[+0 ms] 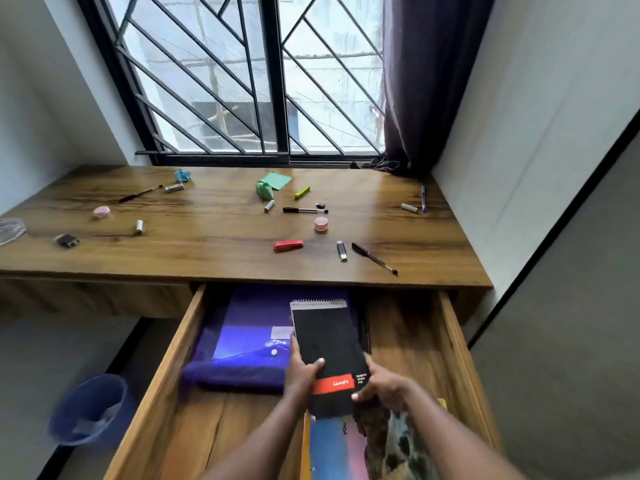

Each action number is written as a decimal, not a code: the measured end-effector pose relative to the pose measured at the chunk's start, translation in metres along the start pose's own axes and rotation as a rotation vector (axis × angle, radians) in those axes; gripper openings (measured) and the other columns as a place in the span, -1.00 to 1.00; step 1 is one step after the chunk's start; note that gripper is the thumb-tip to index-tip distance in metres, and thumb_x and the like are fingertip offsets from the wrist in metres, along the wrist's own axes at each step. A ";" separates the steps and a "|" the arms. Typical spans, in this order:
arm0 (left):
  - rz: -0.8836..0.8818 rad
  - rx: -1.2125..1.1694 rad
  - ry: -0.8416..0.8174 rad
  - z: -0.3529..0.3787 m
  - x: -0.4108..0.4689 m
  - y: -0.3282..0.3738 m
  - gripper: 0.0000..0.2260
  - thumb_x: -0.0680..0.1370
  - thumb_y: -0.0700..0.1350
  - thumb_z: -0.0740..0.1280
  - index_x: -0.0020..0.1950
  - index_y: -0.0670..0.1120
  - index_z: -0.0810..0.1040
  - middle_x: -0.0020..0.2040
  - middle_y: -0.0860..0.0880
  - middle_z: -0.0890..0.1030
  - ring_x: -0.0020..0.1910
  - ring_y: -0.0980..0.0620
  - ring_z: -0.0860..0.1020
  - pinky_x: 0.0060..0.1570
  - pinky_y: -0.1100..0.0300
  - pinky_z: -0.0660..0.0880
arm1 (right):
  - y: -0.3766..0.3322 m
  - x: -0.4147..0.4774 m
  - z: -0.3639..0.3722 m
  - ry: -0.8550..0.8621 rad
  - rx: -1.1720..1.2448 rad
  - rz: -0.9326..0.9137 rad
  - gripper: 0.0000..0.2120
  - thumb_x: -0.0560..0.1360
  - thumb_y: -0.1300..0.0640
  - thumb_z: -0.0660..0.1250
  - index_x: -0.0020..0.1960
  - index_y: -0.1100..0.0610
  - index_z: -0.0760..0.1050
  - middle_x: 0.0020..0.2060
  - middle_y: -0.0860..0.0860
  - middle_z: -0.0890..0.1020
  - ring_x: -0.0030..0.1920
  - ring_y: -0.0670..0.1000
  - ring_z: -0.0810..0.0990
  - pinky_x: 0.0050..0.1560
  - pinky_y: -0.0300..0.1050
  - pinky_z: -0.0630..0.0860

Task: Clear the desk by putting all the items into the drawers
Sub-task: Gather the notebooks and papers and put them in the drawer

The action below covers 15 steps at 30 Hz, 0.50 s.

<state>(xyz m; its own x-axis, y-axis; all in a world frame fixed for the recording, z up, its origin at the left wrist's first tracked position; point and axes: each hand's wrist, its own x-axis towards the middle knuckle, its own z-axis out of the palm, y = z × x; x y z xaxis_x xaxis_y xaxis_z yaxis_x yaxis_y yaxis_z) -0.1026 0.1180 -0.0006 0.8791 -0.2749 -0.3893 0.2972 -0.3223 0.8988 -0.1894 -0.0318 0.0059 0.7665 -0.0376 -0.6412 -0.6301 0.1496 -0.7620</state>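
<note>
In the open drawer [162, 362] a purple folder [242, 341] lies on the left. Your left hand [300, 374] grips the left edge of the black pad [329, 341], held over the drawer, and your right hand [386, 386] grips its right edge.

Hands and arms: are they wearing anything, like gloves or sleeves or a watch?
No. The left hand and the right hand are bare, with no gloves. The left forearm and right forearm show no sleeves, and no watch or bracelet shows at either wrist.
</note>
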 end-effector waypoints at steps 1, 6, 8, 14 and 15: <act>-0.007 0.000 -0.042 0.007 0.000 -0.003 -0.18 0.44 -0.36 0.40 0.56 -0.09 0.01 0.38 -0.11 0.44 0.29 -0.11 0.49 0.32 -0.02 0.41 | 0.007 -0.005 -0.004 0.048 0.052 0.004 -0.21 0.28 0.62 0.24 0.37 0.06 0.22 -0.08 0.13 0.56 -0.17 0.04 0.55 -0.25 -0.15 0.58; -0.046 0.119 -0.171 0.042 -0.005 0.017 -0.40 0.44 -0.27 0.40 0.43 -0.06 0.27 0.23 -0.09 0.58 0.13 -0.04 0.57 0.12 0.15 0.51 | 0.023 -0.016 -0.037 0.340 0.187 -0.007 -0.32 0.34 0.63 0.26 0.35 0.16 0.28 -0.13 0.10 0.58 -0.16 0.04 0.54 -0.28 -0.19 0.50; -0.047 0.265 -0.238 0.056 -0.004 0.029 -0.57 0.44 -0.25 0.40 0.29 -0.10 0.43 0.19 -0.12 0.60 0.11 -0.05 0.58 0.13 0.12 0.52 | 0.024 -0.016 -0.052 0.447 0.231 -0.007 -0.34 0.34 0.62 0.27 0.35 0.19 0.28 -0.06 0.16 0.57 -0.08 0.10 0.53 -0.22 -0.16 0.49; -0.010 0.654 -0.401 0.098 -0.008 0.049 -0.09 0.34 -0.04 0.54 0.50 -0.29 0.09 0.39 -0.25 0.33 0.36 -0.11 0.38 0.30 0.16 0.36 | 0.015 -0.009 -0.084 0.675 0.029 0.008 -0.34 0.34 0.55 0.34 0.37 0.24 0.28 0.05 0.13 0.53 0.05 0.08 0.50 0.04 -0.14 0.43; 0.008 0.723 -0.423 0.103 -0.006 0.050 0.03 0.34 0.00 0.54 0.52 -0.32 -0.07 0.47 -0.27 0.18 0.46 -0.14 0.24 0.38 0.19 0.26 | 0.013 -0.008 -0.087 0.700 -0.058 0.011 -0.33 0.34 0.52 0.37 0.38 0.25 0.27 0.09 0.13 0.53 0.08 0.09 0.51 0.10 -0.13 0.43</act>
<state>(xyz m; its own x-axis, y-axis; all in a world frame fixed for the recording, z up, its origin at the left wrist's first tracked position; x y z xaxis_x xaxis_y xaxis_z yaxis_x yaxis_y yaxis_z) -0.1314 0.0104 0.0260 0.6237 -0.5497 -0.5557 -0.1471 -0.7808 0.6072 -0.2146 -0.1155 -0.0064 0.5120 -0.6662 -0.5422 -0.6581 0.1015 -0.7461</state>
